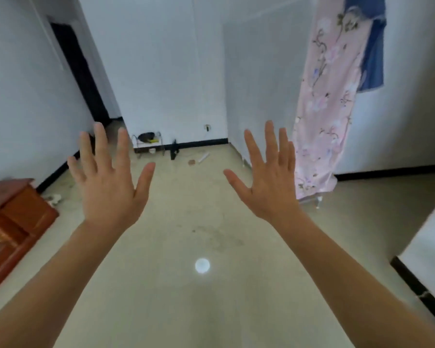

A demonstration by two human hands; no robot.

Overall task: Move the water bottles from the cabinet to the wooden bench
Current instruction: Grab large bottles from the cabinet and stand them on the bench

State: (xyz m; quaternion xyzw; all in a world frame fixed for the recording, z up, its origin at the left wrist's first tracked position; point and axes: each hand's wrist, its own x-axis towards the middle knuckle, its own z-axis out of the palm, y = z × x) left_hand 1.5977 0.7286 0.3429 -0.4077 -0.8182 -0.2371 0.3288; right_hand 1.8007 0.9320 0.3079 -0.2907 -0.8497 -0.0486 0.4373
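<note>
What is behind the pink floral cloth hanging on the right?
Behind the pink floral cloth a blue cloth shows at its upper right, against the white wall. Whatever the pink cloth covers lower down is hidden.

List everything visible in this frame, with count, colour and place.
wooden furniture: one, reddish-brown, left edge, on the floor
curtain: one, pink floral, hanging at right
cloth: one, blue, behind the curtain, upper right
rack: one, metal, by the far wall
doorway: one, dark, left wall
floor: beige, glossy, with small blurred scraps near the far wall
left hand: raised, fingers spread, empty
right hand: raised, fingers spread, empty
</note>
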